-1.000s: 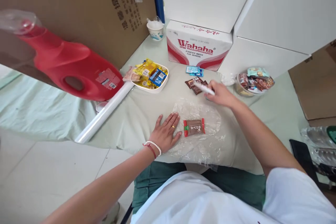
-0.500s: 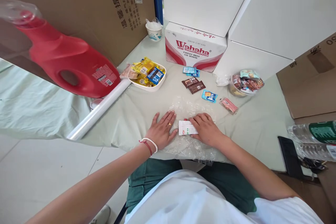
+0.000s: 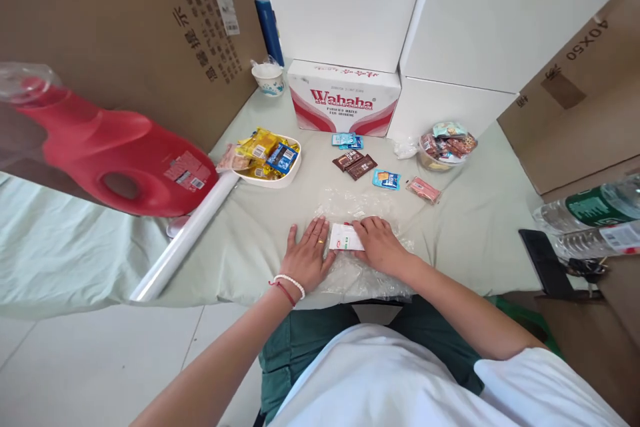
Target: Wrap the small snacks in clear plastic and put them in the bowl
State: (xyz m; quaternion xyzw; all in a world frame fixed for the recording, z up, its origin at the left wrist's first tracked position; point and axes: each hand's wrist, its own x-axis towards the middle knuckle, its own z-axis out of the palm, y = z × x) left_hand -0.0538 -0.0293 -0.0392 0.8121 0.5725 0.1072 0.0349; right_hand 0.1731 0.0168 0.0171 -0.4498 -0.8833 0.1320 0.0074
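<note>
White packet (image 3: 344,237): lay on the clear film (image 3: 363,275), near its middle, a thin line of red showing along its far edge.
Left hand (image 3: 305,257): I had it flat at the film's left edge, fingers extended and released, gripping nothing, the thumb close to the packet's left end.
Right hand (image 3: 381,245): bent over the packet's right end, above the film, fingers on top; I could not tell whether they pinched it or merely rested there.
Steadying: I judged light, even pressure best, the packet kept square and the left palm stopping the film from creeping; weight on one end alone risked a tilt.
Counter (image 3: 475,233): a pale green cloth (image 3: 75,247) covered it, loosely wrinkled left of the film, so I would have trusted no hard drag.
Far side: beyond the film lay brown packets (image 3: 361,167), a blue packet (image 3: 386,179) and, to the right, a pink packet (image 3: 423,190).
Room: the Wahaha carton (image 3: 345,99) stood well beyond the film, a red jug (image 3: 150,147) well to its left, bottles (image 3: 593,208) well to its right.
</note>
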